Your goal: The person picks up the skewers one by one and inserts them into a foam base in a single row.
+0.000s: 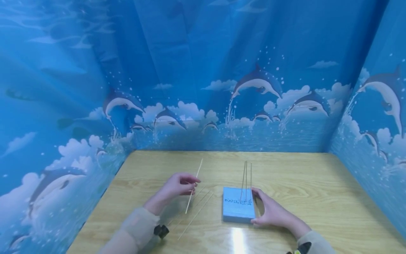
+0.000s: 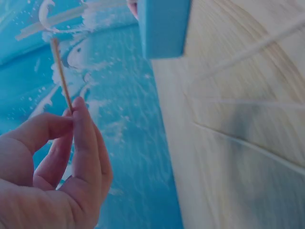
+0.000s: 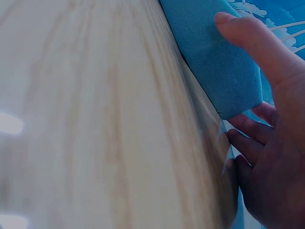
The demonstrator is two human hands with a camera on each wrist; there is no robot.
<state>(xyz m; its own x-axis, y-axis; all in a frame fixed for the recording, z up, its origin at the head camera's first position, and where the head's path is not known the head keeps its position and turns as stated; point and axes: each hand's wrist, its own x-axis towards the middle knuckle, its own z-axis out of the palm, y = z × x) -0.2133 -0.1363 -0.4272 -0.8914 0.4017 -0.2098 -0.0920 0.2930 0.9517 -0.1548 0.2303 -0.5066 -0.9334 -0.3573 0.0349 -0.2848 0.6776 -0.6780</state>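
My left hand (image 1: 179, 185) pinches a thin bamboo skewer (image 2: 61, 67) between thumb and fingertips; the skewer leans above the table, its far end tipped to the right. On the right, my right hand (image 1: 274, 211) holds a blue foam block (image 1: 233, 212) by its side, with the thumb (image 3: 233, 25) on the near face and the fingers around the far edge. Three thin skewers (image 1: 246, 176) stand nearly upright in the block's top, close to its right side. Dark marks run across that top. Several more skewers (image 1: 195, 216) lie on the table between the left hand and the block.
The wood-grained table (image 1: 317, 197) extends around the block. Behind it and along both sides hangs a blue curtain (image 1: 190, 70) printed with dolphins and clouds. A bright light reflection shows on the tabletop just in front of the block.
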